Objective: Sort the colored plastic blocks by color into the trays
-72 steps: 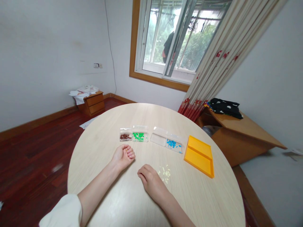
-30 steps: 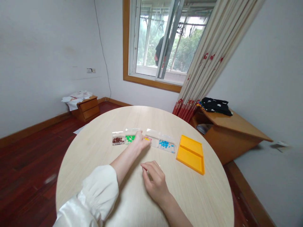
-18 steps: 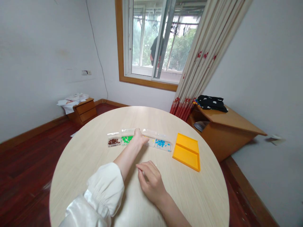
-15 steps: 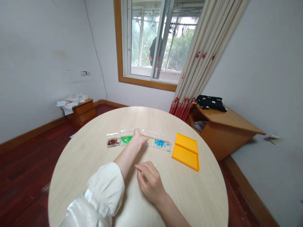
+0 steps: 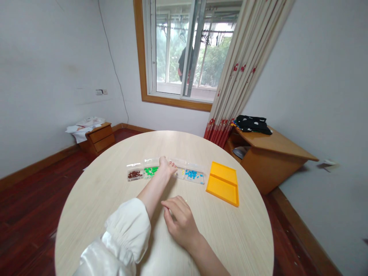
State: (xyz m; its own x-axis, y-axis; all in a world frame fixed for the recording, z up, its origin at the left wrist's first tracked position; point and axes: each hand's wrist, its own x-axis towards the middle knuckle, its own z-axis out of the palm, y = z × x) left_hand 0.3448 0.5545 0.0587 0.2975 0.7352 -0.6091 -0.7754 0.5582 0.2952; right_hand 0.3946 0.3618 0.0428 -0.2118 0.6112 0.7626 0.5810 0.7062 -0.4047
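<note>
Head view: yellow pieces (image 5: 183, 172) have been shifted from the left hand (image 5: 166, 167), now loosely spread, into the clear compartment (image 5: 179, 175) beside the blue pieces (image 5: 192, 174). The right hand (image 5: 180, 220) is held narrow; its contents cannot be told.

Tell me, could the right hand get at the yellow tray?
Probably, yes: the yellow tray lies to the right of the right hand, and the left hand, at the clear boxes, isn't between them.

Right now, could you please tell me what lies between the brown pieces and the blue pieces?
In the head view, between the brown pieces and the blue pieces lie green pieces, then the left hand, then a few yellow pieces.
</note>
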